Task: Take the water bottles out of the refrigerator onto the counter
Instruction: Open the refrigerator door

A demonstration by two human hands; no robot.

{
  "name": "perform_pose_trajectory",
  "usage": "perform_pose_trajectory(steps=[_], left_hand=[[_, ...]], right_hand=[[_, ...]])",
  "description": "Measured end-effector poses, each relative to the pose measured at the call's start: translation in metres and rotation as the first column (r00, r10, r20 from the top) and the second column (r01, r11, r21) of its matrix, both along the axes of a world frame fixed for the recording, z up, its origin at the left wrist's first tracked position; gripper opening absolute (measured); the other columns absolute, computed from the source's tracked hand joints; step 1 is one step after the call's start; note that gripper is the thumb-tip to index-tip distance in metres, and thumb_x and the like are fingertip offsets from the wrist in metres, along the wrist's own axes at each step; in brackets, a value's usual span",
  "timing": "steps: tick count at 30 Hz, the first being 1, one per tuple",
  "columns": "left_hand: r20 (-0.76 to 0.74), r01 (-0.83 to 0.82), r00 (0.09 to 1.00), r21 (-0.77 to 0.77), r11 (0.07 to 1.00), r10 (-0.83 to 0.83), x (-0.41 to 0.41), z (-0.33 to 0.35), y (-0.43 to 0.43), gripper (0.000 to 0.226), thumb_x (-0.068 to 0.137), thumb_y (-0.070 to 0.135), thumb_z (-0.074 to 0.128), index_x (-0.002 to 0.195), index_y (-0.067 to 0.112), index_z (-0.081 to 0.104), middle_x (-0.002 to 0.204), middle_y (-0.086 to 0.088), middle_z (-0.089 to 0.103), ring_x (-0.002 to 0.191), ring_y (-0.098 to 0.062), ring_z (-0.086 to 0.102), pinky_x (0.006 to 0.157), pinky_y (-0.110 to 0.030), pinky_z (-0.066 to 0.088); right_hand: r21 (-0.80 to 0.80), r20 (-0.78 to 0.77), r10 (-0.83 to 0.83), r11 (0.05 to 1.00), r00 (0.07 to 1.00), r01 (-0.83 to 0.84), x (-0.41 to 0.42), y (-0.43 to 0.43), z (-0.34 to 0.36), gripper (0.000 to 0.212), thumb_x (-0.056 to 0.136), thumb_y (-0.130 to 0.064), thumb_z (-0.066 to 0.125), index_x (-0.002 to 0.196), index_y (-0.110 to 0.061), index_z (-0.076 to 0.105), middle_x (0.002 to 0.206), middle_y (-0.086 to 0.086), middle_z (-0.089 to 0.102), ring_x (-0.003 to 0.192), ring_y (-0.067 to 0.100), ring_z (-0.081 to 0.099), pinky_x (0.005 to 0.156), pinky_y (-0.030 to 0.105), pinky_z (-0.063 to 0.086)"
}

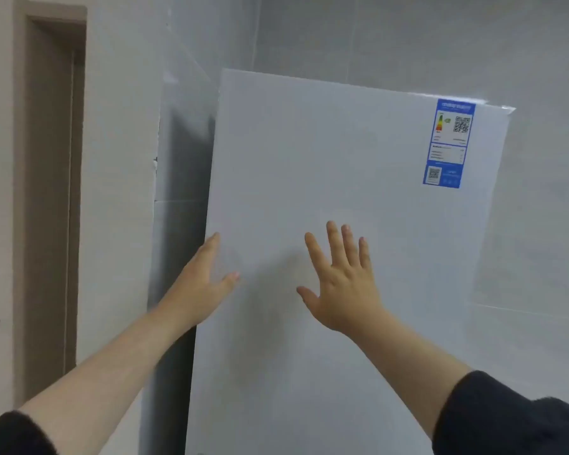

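Note:
A tall white refrigerator [342, 178] fills the middle of the view, its door closed and flat toward me. A blue energy label [449, 142] is stuck near its upper right corner. My left hand [204, 287] rests at the door's left edge, fingers along the edge and thumb on the front face. My right hand [342, 284] is spread flat, fingers apart, on or just in front of the door's middle. Neither hand holds anything. No water bottles and no counter are in view.
A dark gap [181, 198] runs between the refrigerator's left side and a white wall. Further left stands a brown door frame [46, 192]. Grey tiled wall [408, 37] rises behind and to the right of the refrigerator.

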State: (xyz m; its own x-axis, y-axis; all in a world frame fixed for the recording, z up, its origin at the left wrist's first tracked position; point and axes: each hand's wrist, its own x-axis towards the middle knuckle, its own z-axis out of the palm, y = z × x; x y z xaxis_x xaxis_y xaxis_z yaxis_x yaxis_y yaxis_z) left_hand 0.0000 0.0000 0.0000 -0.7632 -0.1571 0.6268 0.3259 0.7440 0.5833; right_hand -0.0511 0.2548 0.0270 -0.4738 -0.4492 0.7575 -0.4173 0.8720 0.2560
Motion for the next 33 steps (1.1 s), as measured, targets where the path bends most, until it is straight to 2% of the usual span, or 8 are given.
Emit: perform_pose_trajectory(steps=[4, 7, 10, 18, 22, 24, 29, 33], left_hand=[[-0.184, -0.102, 0.975, 0.131, 0.986, 0.125, -0.023, 0.011, -0.016, 0.082, 0.084, 0.042, 0.057, 0.152, 0.014, 0.023, 0.154, -0.006, 0.031, 0.141, -0.026, 0.028, 0.112, -0.039, 0.025], [-0.131, 0.283, 0.959, 0.43, 0.857, -0.251, -0.036, 0.015, -0.028, 0.055, 0.086, 0.031, 0.06, 0.139, 0.023, 0.047, 0.132, 0.002, 0.062, 0.122, -0.021, 0.057, 0.101, -0.045, 0.045], [-0.172, 0.362, 0.932, 0.465, 0.808, -0.319, -0.039, 0.019, -0.028, 0.038, 0.082, 0.032, 0.06, 0.119, 0.032, 0.057, 0.113, 0.01, 0.07, 0.108, -0.018, 0.066, 0.088, -0.039, 0.054], [-0.197, 0.2, 0.967, 0.21, 0.957, -0.159, 0.03, 0.006, -0.006, 0.053, 0.08, 0.042, 0.059, 0.129, 0.055, 0.041, 0.12, 0.025, 0.059, 0.114, -0.007, 0.053, 0.093, -0.035, 0.045], [-0.111, 0.08, 0.992, 0.115, 0.99, -0.067, 0.097, -0.005, 0.009, 0.081, 0.083, 0.046, 0.059, 0.153, 0.039, 0.018, 0.133, 0.009, 0.048, 0.118, -0.014, 0.049, 0.097, -0.038, 0.044], [-0.105, 0.075, 0.992, 0.017, 0.997, -0.073, 0.127, -0.011, 0.017, 0.083, 0.088, 0.038, 0.064, 0.152, 0.047, 0.011, 0.133, 0.011, 0.044, 0.117, -0.015, 0.051, 0.095, -0.035, 0.044], [-0.126, -0.001, 0.991, -0.373, 0.928, -0.049, 0.224, -0.008, 0.074, 0.087, 0.09, 0.043, 0.059, 0.143, 0.063, -0.007, 0.16, 0.017, 0.007, 0.143, -0.009, 0.018, 0.11, -0.035, 0.026], [-0.102, 0.049, 0.987, -0.529, 0.847, -0.121, 0.274, -0.004, 0.145, 0.079, 0.086, 0.059, 0.041, 0.141, 0.063, -0.017, 0.155, 0.029, -0.016, 0.143, 0.004, 0.0, 0.108, -0.015, 0.013]], right_hand=[[0.023, 0.0, -0.089, 0.996, 0.996, 0.089, -0.029, -0.012, 0.012, 0.108, 0.073, -0.067, 0.068, 0.156, -0.022, 0.016, 0.163, 0.019, 0.009, 0.147, 0.044, 0.006, 0.116, 0.061, 0.004], [0.008, -0.03, -0.081, 0.997, 0.996, 0.082, -0.04, -0.011, 0.006, 0.111, 0.067, -0.066, 0.074, 0.155, -0.021, 0.023, 0.161, 0.02, 0.017, 0.146, 0.045, 0.013, 0.116, 0.062, 0.007], [0.009, -0.018, -0.07, 0.997, 0.997, 0.07, -0.042, -0.008, 0.006, 0.109, 0.069, -0.066, 0.071, 0.155, -0.022, 0.02, 0.162, 0.018, 0.013, 0.147, 0.043, 0.01, 0.116, 0.06, 0.005], [0.005, 0.117, -0.012, 1.0, 0.993, 0.012, 0.001, 0.009, 0.011, 0.101, 0.079, -0.069, 0.058, 0.155, -0.026, 0.007, 0.164, 0.012, -0.003, 0.149, 0.035, -0.007, 0.117, 0.055, 0.003], [-0.093, 0.181, 0.114, 0.991, 0.977, -0.099, 0.058, 0.02, 0.025, 0.102, 0.08, -0.064, 0.062, 0.153, -0.03, 0.001, 0.163, 0.016, -0.001, 0.148, 0.036, -0.003, 0.119, 0.05, 0.009], [-0.121, 0.195, 0.186, 0.979, 0.963, -0.165, 0.084, 0.026, 0.037, 0.101, 0.082, -0.059, 0.064, 0.155, -0.031, 0.001, 0.164, 0.013, -0.003, 0.149, 0.032, -0.002, 0.118, 0.045, 0.007], [-0.363, 0.184, 0.411, 0.873, 0.893, -0.326, 0.175, 0.086, 0.086, 0.074, 0.094, -0.037, 0.059, 0.156, -0.029, 0.017, 0.165, 0.002, 0.012, 0.149, 0.021, 0.01, 0.117, 0.034, 0.014], [-0.566, 0.137, 0.569, 0.717, 0.811, -0.407, 0.238, 0.131, 0.13, 0.064, 0.099, -0.038, 0.05, 0.155, -0.027, 0.021, 0.163, -0.007, 0.02, 0.148, 0.007, 0.012, 0.118, 0.029, 0.012]])
